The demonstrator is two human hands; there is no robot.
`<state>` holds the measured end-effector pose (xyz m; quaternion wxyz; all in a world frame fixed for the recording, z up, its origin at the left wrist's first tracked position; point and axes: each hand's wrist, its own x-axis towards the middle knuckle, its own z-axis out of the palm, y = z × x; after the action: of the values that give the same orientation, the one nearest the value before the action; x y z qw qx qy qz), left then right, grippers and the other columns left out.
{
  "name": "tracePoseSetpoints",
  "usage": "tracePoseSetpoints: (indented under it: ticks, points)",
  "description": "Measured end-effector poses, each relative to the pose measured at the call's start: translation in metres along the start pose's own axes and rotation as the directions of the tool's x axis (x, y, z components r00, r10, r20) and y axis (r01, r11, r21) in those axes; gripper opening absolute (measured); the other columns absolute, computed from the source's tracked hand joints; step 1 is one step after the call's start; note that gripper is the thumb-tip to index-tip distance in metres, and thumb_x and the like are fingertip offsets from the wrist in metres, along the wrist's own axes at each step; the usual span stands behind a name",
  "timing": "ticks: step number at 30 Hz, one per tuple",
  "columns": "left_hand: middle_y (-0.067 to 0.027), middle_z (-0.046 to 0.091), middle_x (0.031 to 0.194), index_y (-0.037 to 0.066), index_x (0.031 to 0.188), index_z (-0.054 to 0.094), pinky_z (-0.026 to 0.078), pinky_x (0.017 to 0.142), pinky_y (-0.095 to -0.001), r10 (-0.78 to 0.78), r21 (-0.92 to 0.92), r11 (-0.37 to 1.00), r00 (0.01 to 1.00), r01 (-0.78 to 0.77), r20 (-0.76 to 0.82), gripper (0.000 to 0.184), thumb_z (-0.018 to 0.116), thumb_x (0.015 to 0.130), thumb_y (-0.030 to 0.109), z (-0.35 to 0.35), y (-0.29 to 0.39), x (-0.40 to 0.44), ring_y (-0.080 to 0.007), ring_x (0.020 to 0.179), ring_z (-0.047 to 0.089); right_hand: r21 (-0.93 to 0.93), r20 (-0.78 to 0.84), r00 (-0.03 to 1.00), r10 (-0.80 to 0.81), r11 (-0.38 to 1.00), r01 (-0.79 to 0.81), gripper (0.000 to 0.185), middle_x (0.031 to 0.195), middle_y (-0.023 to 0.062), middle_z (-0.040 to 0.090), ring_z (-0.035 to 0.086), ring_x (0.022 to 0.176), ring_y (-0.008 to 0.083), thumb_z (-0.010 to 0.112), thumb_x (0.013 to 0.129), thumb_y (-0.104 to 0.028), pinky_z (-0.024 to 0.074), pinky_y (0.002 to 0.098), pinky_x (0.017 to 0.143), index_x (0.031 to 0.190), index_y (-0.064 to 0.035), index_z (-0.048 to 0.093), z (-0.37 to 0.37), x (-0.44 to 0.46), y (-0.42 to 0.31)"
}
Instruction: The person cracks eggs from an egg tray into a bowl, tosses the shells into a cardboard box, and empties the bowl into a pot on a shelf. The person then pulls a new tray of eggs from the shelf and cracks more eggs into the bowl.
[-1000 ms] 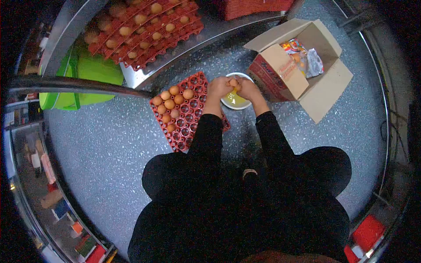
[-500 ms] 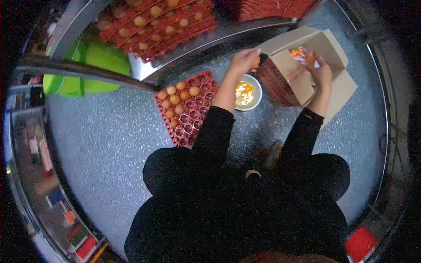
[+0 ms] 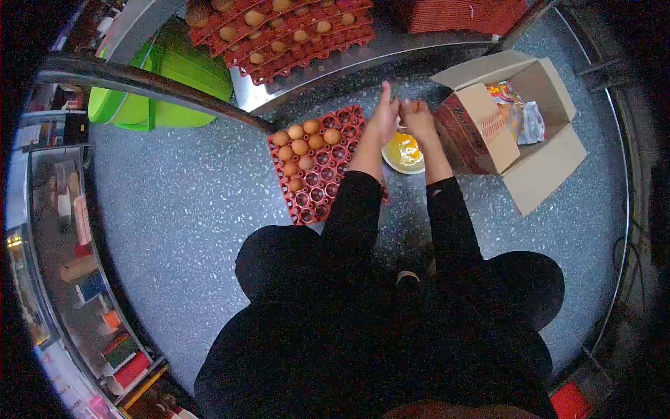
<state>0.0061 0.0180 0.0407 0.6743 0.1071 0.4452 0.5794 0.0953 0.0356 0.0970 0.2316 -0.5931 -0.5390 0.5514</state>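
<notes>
My left hand (image 3: 383, 120) is above the far left part of a white bowl (image 3: 407, 170), one digit pointing up and the others curled toward my right hand. My right hand (image 3: 419, 121) is closed beside it, over the bowl's far side. Something small and pale shows between the hands, too blurred to name. Yellow egg liquid with orange yolk (image 3: 410, 151) lies in the bowl. Left of it, a red egg tray (image 3: 323, 177) holds several brown eggs (image 3: 300, 147) on its left and far side, with bare cups elsewhere.
An open cardboard box (image 3: 463, 137) with plastic packets (image 3: 532, 126) stands to the right of the bowl. Stacked red trays of eggs (image 3: 300, 35) rest on a metal shelf at the back. A green bin (image 3: 185, 80) and a dark bar (image 3: 167, 89) are at the far left.
My right hand has left the box and come back beside my left hand over the bowl. The shell piece seen at my right hand is gone from it. The whole view has shifted.
</notes>
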Motion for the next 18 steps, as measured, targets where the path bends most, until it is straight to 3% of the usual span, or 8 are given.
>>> tracePoseSetpoints:
  ticks: [1, 2, 3, 5, 7, 10, 17, 18]
  points:
    - [-0.0152, 0.034, 0.127, 0.006, 0.127, 0.029, 0.024, 0.097, -0.0399, -0.061, 0.100, 0.993, 0.998, 0.062, -0.022, 0.084, 0.033, 0.071, 0.069, -0.011, -0.001, 0.006, -0.0272, 0.118, 0.032, 0.002, -0.002, 1.000, 0.001, 1.000, -0.001, 0.045, 0.095, 0.0176, 0.053, 0.056, 0.082, 0.0232, 0.044, 0.084, -0.035, 0.0497, 0.0321, 0.066, 0.112, -0.0003, 0.040, 0.000, 0.011, 0.020]
    - [-0.0154, 0.026, 0.131, 0.007, 0.125, 0.032, 0.027, 0.094, -0.0418, -0.061, 0.628, 0.775, 0.998, 0.066, -0.029, 0.077, 0.037, 0.072, 0.062, -0.029, 0.007, 0.012, -0.0287, 0.120, 0.027, 0.175, 0.148, 0.986, 0.074, 0.980, -0.099, 0.042, 0.093, 0.0156, 0.052, 0.056, 0.078, 0.0222, 0.045, 0.084, -0.033, 0.0505, 0.0303, 0.061, 0.110, -0.0014, 0.040, -0.001, 0.021, 0.040]
    - [-0.0156, 0.017, 0.135, 0.009, 0.124, 0.034, 0.030, 0.092, -0.0438, -0.055, 0.951, 0.304, 0.998, 0.050, -0.034, 0.069, 0.042, 0.074, 0.056, -0.040, 0.026, 0.004, -0.0302, 0.122, 0.023, 0.325, 0.305, 0.946, 0.114, 0.921, -0.215, 0.038, 0.092, 0.0136, 0.051, 0.056, 0.074, 0.0211, 0.045, 0.084, -0.031, 0.0513, 0.0286, 0.056, 0.109, -0.0026, 0.041, -0.001, 0.028, 0.053]
    - [-0.0151, 0.032, 0.128, 0.012, 0.110, 0.051, 0.038, 0.086, -0.0416, 0.136, 0.909, 0.028, 0.899, 0.416, -0.416, 0.044, 0.049, 0.075, 0.038, -0.065, 0.027, -0.004, -0.0281, 0.117, 0.032, 0.333, 0.310, 0.941, 0.133, 0.912, -0.238, 0.027, 0.083, 0.0095, 0.050, 0.052, 0.070, 0.0182, 0.045, 0.084, -0.028, 0.0495, 0.0288, 0.056, 0.097, -0.0043, 0.046, -0.007, 0.018, 0.052]
    - [-0.0111, 0.048, 0.113, 0.011, 0.100, 0.057, 0.041, 0.082, -0.0361, 0.568, 0.812, -0.012, 0.673, 0.583, -0.475, 0.032, 0.051, 0.075, 0.031, -0.086, 0.000, -0.015, -0.0236, 0.107, 0.043, 0.341, 0.316, 0.936, 0.153, 0.903, -0.263, 0.019, 0.075, 0.0054, 0.049, 0.049, 0.066, 0.0154, 0.044, 0.084, -0.024, 0.0477, 0.0291, 0.056, 0.086, -0.0061, 0.050, -0.010, 0.011, 0.052]
    - [-0.0085, 0.054, 0.100, 0.010, 0.098, 0.056, 0.041, 0.081, -0.0370, 0.473, 0.765, -0.191, 0.741, 0.615, -0.477, 0.028, 0.049, 0.077, 0.028, -0.108, -0.006, -0.018, -0.0225, 0.100, 0.046, 0.339, 0.275, 0.933, 0.233, 0.885, -0.321, 0.019, 0.079, 0.0055, 0.049, 0.049, 0.067, 0.0152, 0.044, 0.083, -0.024, 0.0480, 0.0290, 0.056, 0.087, -0.0065, 0.050, -0.015, 0.013, 0.058]
    - [-0.0071, 0.059, 0.090, 0.011, 0.089, 0.059, 0.045, 0.075, -0.0352, 0.576, 0.770, -0.185, 0.702, 0.611, -0.419, 0.020, 0.050, 0.076, 0.023, -0.116, -0.005, -0.026, -0.0219, 0.086, 0.056, 0.342, 0.433, 0.875, 0.215, 0.859, -0.381, 0.028, 0.094, 0.0117, 0.051, 0.056, 0.072, 0.0208, 0.045, 0.084, -0.026, 0.0517, 0.0278, 0.060, 0.105, -0.0076, 0.046, -0.028, 0.025, 0.079]
    - [-0.0068, 0.060, 0.088, 0.010, 0.088, 0.060, 0.046, 0.073, -0.0351, 0.564, 0.791, -0.095, 0.687, 0.604, -0.457, 0.020, 0.052, 0.075, 0.023, -0.117, -0.003, -0.027, -0.0220, 0.085, 0.057, 0.349, 0.450, 0.862, 0.233, 0.842, -0.410, 0.026, 0.095, 0.0109, 0.051, 0.056, 0.074, 0.0206, 0.046, 0.084, -0.025, 0.0517, 0.0277, 0.060, 0.104, -0.0081, 0.047, -0.031, 0.023, 0.080]
